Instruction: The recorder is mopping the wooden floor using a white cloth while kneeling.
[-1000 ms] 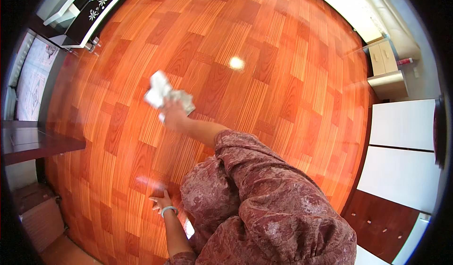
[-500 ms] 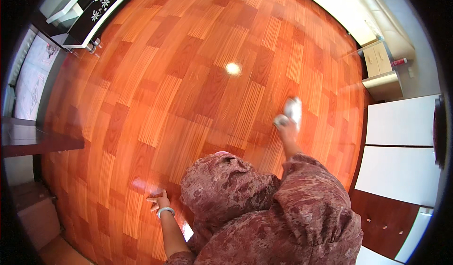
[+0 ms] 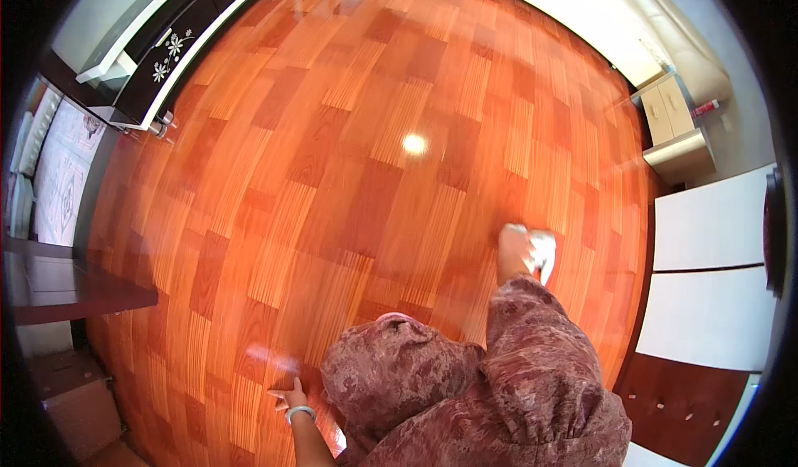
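My right hand (image 3: 515, 249) is low over the glossy wood floor (image 3: 357, 159), its wrist coming out of a brown-red patterned sleeve. A bright white thing that looks like a cloth (image 3: 544, 251) is gripped in it, bunched at the floor; motion smears its outline. My left hand (image 3: 290, 396) holds nothing. Its fingers are apart above the floor, and a pale bracelet (image 3: 299, 414) circles the wrist. Between the hands are the folds of patterned clothing (image 3: 399, 367) over my bent knee, with a pink edge (image 3: 395, 315) peeking out past it.
A black cabinet with white flower prints (image 3: 170, 56) stands at the far left. A dark ledge (image 3: 83, 292) juts in at the left, above a brown box (image 3: 75, 392). To the right are white drawer fronts (image 3: 706, 292) and a small pale nightstand (image 3: 667, 110).
My right hand and the white cloth have come nearer to my body, the cloth now to the hand's right. The whole view has shifted, so the floor and furniture sit slightly lower.
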Action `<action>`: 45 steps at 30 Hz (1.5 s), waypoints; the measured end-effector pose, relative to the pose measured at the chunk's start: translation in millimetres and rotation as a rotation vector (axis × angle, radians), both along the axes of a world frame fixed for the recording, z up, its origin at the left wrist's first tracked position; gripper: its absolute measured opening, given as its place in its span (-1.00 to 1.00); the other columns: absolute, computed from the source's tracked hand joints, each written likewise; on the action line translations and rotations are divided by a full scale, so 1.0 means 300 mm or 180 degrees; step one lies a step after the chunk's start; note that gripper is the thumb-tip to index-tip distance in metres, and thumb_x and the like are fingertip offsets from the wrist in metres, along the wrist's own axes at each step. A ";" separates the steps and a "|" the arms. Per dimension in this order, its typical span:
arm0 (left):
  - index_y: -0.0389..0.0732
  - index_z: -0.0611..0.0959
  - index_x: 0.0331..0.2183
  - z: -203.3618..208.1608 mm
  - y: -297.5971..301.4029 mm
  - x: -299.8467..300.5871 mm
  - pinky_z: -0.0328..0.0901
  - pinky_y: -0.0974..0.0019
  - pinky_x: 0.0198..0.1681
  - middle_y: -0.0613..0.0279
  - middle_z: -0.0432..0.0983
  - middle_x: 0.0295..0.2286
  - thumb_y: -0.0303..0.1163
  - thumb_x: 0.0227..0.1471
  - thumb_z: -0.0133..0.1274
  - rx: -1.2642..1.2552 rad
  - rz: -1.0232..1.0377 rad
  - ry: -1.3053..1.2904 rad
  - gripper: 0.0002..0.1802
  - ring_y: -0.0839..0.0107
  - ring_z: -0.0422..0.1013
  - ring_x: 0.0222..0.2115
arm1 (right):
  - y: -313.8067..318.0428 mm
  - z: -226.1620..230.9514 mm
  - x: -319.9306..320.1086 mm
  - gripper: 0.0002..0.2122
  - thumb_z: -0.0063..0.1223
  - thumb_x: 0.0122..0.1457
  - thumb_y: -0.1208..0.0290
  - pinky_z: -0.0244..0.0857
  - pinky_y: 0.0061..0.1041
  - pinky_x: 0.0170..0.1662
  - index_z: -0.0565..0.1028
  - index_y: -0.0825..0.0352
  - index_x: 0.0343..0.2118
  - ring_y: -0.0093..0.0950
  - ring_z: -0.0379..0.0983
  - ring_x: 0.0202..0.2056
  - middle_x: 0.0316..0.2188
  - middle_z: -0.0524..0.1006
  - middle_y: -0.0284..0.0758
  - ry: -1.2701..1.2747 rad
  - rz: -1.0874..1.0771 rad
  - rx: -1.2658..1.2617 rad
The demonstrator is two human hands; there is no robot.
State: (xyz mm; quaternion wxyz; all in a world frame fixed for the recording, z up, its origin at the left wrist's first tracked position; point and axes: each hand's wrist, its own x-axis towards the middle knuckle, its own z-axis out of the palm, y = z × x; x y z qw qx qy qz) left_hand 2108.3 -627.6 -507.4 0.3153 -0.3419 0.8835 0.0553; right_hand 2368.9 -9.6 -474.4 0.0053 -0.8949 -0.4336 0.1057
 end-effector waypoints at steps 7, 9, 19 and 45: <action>0.27 -0.46 0.33 -0.122 0.009 -0.016 -0.19 -0.40 0.27 -0.46 -0.58 0.28 0.38 -0.12 0.12 0.0058 -0.0097 0.0123 0.35 -0.53 -0.26 0.27 | 0.284 0.025 -0.752 -0.37 -0.02 0.11 0.02 -0.30 0.24 0.30 0.28 0.10 0.26 -0.05 -0.14 0.38 0.39 -0.05 -0.08 0.0736 0.1411 0.0195; 0.31 -0.45 0.33 -0.090 -0.008 -0.010 -0.19 -0.41 0.27 -0.42 -0.55 0.30 0.40 -0.15 0.13 0.0046 -0.0078 -0.0033 0.36 -0.54 -0.26 0.27 | 0.194 0.006 -0.959 -0.35 0.06 0.04 0.04 -0.26 0.15 0.34 0.29 0.03 0.25 -0.13 -0.12 0.37 0.36 0.03 -0.15 0.0722 0.2171 0.0296; 0.27 -0.45 0.33 -0.048 -0.024 0.019 -0.17 -0.35 0.29 -0.39 -0.51 0.31 0.20 -0.19 0.27 0.0056 0.0149 -0.0070 0.42 -0.53 -0.25 0.27 | -0.010 -0.036 -1.423 -0.40 0.09 0.08 0.02 -0.41 0.10 0.36 0.33 0.02 0.22 -0.11 -0.09 0.36 0.37 0.04 -0.15 0.0879 0.4671 0.0763; -0.22 0.53 0.07 0.846 0.019 -1.142 0.32 0.13 0.04 -0.10 0.54 -0.06 -0.09 0.12 0.10 0.0738 -0.2091 0.0823 -0.44 0.05 0.47 -0.04 | 0.004 -0.090 -1.430 -0.44 0.02 0.12 -0.02 -0.35 0.06 0.38 0.35 0.06 0.18 -0.13 0.01 0.31 0.32 0.09 -0.15 0.0542 0.5047 0.1122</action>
